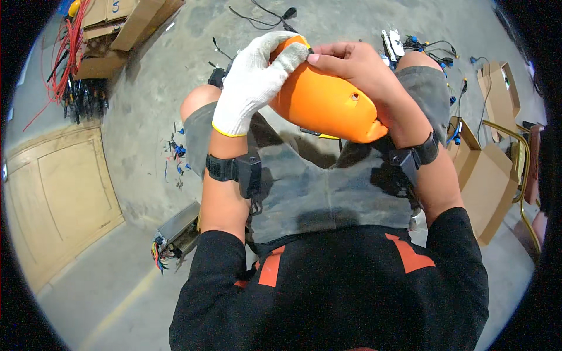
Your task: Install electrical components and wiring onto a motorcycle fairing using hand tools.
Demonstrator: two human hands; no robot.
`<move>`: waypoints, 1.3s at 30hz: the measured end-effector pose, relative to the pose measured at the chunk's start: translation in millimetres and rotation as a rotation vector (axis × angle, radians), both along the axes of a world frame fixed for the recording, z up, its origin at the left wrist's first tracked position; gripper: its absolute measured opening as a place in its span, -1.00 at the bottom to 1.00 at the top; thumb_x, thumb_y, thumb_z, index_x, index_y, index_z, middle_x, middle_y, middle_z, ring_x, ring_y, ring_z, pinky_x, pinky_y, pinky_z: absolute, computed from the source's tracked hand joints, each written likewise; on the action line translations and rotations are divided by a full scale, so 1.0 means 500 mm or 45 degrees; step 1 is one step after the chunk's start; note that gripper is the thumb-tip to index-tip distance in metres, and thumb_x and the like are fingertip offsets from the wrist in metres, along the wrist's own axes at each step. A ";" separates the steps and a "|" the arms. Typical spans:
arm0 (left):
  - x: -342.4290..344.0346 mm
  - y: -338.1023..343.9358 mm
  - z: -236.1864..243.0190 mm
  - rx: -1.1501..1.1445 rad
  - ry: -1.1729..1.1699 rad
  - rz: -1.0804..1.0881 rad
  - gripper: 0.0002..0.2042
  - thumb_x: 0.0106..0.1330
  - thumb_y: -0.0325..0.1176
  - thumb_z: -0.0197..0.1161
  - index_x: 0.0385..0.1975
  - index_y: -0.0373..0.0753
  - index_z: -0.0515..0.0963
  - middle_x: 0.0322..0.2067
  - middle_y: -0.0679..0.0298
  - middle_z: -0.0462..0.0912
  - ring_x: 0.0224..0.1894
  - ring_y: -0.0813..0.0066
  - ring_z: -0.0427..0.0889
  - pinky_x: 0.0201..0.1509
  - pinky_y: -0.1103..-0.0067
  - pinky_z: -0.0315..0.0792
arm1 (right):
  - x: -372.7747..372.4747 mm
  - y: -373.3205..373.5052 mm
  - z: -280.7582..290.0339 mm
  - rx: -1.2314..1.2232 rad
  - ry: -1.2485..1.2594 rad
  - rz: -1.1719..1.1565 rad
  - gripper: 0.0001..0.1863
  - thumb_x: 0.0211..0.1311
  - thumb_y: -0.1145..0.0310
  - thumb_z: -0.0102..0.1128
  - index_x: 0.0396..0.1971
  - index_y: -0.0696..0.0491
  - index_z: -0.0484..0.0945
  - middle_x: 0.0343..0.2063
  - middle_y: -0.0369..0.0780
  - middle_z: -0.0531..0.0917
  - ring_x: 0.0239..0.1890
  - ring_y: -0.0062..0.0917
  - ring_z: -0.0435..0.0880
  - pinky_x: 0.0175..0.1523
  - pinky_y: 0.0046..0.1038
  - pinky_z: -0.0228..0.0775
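Observation:
My left hand (252, 79), in a white knitted glove with a yellow cuff edge, is closed round the far end of a smooth orange rounded object (325, 102). The object is long and bulging, with a small hole near its near end and a pinched, uneven tip there; I cannot tell its kind. My bare right hand (363, 67) rests along its right side. Thumb and fingers pinch together at the far end, next to the gloved fingertips, where a small dark bit shows; what they grip is too small to make out.
Past my knees, black cables (266, 23) lie on the concrete floor. Blue connectors with wires (177, 151) and a metal box with coloured wires (175, 228) are at left. Open cardboard boxes (489, 187) and a gold metal chair frame (527, 158) stand at right; red wires (69, 52) hang far left.

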State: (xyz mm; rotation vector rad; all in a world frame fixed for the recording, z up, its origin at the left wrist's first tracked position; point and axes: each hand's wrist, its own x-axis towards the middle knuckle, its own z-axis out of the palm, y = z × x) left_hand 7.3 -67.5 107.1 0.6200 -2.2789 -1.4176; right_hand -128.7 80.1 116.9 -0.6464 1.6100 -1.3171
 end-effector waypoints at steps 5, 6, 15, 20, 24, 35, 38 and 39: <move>0.016 0.005 0.007 0.251 0.160 0.050 -0.77 0.34 -0.29 0.27 -0.15 -0.32 0.61 -0.32 0.26 0.69 -0.24 0.57 0.61 -0.09 0.60 0.48 | 0.021 0.006 0.012 -0.089 -0.310 0.025 -0.54 0.19 0.22 0.36 -0.05 0.26 0.60 -0.24 -0.23 0.70 -0.22 -0.64 0.65 -0.09 -0.57 0.47; 0.018 0.003 0.006 0.241 0.169 0.058 -0.78 0.35 -0.31 0.25 -0.17 -0.32 0.61 -0.33 0.27 0.69 -0.25 0.58 0.60 -0.09 0.61 0.48 | 0.025 0.005 0.014 -0.120 -0.379 0.018 -0.56 0.20 0.24 0.35 -0.05 0.26 0.60 -0.24 -0.23 0.70 -0.23 -0.64 0.65 -0.10 -0.57 0.48; 0.028 0.011 0.011 0.105 0.169 0.103 -0.82 0.35 -0.34 0.23 -0.18 -0.30 0.62 -0.31 0.21 0.68 -0.22 0.46 0.63 -0.07 0.56 0.48 | 0.039 0.003 0.042 -0.091 -0.406 0.002 -0.61 0.23 0.27 0.33 -0.09 0.26 0.60 -0.26 -0.23 0.69 -0.27 -0.62 0.66 -0.15 -0.56 0.51; 0.022 0.008 -0.004 -0.005 0.167 0.103 -0.82 0.36 -0.33 0.21 -0.18 -0.27 0.62 -0.30 0.15 0.67 -0.21 0.33 0.65 -0.06 0.50 0.50 | 0.032 -0.001 0.027 -0.045 -0.381 -0.006 -0.63 0.27 0.22 0.29 -0.12 0.24 0.61 -0.32 -0.25 0.69 -0.29 -0.62 0.66 -0.16 -0.56 0.51; 0.032 0.004 -0.003 0.057 0.201 -0.008 -0.80 0.42 -0.31 0.18 -0.13 -0.30 0.60 -0.25 0.31 0.67 -0.16 0.60 0.57 0.00 0.62 0.45 | 0.028 -0.006 0.012 0.011 -0.229 0.007 -0.61 0.29 0.16 0.26 -0.14 0.22 0.63 -0.34 -0.27 0.70 -0.31 -0.64 0.64 -0.16 -0.56 0.50; 0.022 0.024 0.004 0.097 0.174 0.124 -0.86 0.38 -0.43 0.15 -0.26 -0.32 0.63 -0.36 0.23 0.69 -0.28 0.49 0.64 -0.12 0.58 0.50 | 0.034 -0.009 -0.011 -0.092 -0.029 0.046 -0.61 0.25 0.18 0.32 -0.16 0.23 0.65 -0.36 -0.29 0.70 -0.32 -0.69 0.62 -0.17 -0.59 0.48; 0.017 0.020 -0.003 0.003 0.223 0.150 -0.86 0.32 -0.42 0.19 -0.31 -0.32 0.66 -0.43 0.15 0.69 -0.36 0.42 0.67 -0.21 0.56 0.51 | 0.037 -0.009 -0.008 -0.046 -0.040 0.076 -0.63 0.25 0.21 0.32 -0.13 0.22 0.64 -0.33 -0.29 0.70 -0.30 -0.68 0.62 -0.13 -0.58 0.48; 0.016 0.019 -0.006 -0.047 0.258 0.139 -0.86 0.32 -0.41 0.20 -0.31 -0.32 0.66 -0.44 0.14 0.69 -0.37 0.41 0.67 -0.23 0.55 0.51 | 0.042 -0.010 -0.002 -0.059 -0.105 0.068 -0.63 0.25 0.21 0.31 -0.12 0.22 0.64 -0.31 -0.29 0.69 -0.29 -0.68 0.62 -0.12 -0.58 0.48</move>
